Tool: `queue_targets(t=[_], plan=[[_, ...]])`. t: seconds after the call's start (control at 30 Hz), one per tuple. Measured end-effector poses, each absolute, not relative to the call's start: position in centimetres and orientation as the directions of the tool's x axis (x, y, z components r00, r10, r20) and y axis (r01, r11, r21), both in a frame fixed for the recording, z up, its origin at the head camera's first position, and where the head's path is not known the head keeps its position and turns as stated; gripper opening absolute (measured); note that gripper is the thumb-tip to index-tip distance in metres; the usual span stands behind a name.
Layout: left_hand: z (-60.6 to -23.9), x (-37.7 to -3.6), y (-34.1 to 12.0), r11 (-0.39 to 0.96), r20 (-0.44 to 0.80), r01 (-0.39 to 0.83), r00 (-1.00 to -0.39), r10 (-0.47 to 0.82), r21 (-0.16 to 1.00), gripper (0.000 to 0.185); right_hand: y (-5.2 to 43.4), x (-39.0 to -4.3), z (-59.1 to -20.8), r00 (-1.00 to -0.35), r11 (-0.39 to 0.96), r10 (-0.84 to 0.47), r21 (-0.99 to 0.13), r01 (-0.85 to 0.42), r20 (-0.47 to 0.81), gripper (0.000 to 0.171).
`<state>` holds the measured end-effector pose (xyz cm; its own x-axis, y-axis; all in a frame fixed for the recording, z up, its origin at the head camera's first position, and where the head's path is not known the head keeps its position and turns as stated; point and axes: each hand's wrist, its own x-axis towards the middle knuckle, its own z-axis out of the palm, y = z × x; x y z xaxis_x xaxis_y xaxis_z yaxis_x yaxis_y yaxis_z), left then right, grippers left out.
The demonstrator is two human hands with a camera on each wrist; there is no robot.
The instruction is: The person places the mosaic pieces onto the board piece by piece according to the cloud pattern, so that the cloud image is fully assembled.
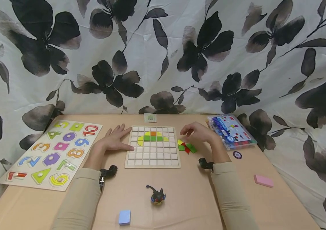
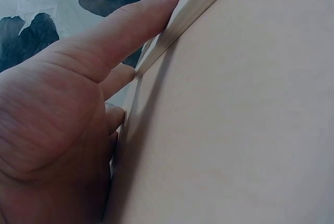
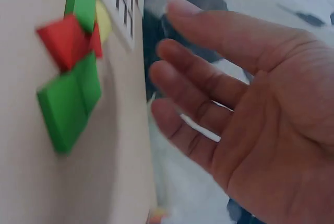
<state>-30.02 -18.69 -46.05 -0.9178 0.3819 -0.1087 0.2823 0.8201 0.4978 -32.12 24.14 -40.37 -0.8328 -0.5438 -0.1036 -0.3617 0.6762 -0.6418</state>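
A white gridded board lies mid-table, with green, yellow and orange pieces set in its upper cells. My left hand rests at the board's left side, fingers spread; its thumb touches the board's edge in the left wrist view. Right of the board is a small heap of red, green and yellow pieces. Just above that heap is my right hand, its fingers loosely bent. In the right wrist view the hand holds nothing and stays apart from the green pieces and a red piece.
A number-and-shape puzzle board lies at the left. At the back right is a clear plastic box, with a round dark disc in front. A pink block, blue block and dark toy figure are nearer.
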Motion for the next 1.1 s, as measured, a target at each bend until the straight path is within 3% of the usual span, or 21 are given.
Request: queue_targets(t=[0.3, 0.67, 0.9, 1.1], plan=[[-46.0, -29.9, -18.7, 0.825, -0.112, 0.280, -0.919, 0.379, 0.491, 0.114, 26.2, -32.6, -41.8, -0.813, 0.739, -0.513, -0.624, -0.255, -0.276, 0.025], [-46.0, -29.9, -18.8, 0.826, -0.102, 0.280, -0.922, 0.373, 0.489, 0.114, 25.9, -32.9, -42.2, -0.799, 0.728, -0.527, -0.638, -0.249, -0.289, 0.017], [-46.1, -29.9, -18.8, 0.825, -0.100, 0.280, -0.923, 0.372, 0.491, 0.115, 25.9, -33.1, -42.4, -0.844, 0.662, -0.514, -0.696, -0.277, -0.154, 0.010], [-46.1, -29.9, -18.7, 0.827, -0.105, 0.283, -0.920, 0.376, 0.486, 0.114, 24.3, -32.7, -41.8, -0.879, 0.571, -0.474, -0.742, -0.351, 0.051, 0.021]])
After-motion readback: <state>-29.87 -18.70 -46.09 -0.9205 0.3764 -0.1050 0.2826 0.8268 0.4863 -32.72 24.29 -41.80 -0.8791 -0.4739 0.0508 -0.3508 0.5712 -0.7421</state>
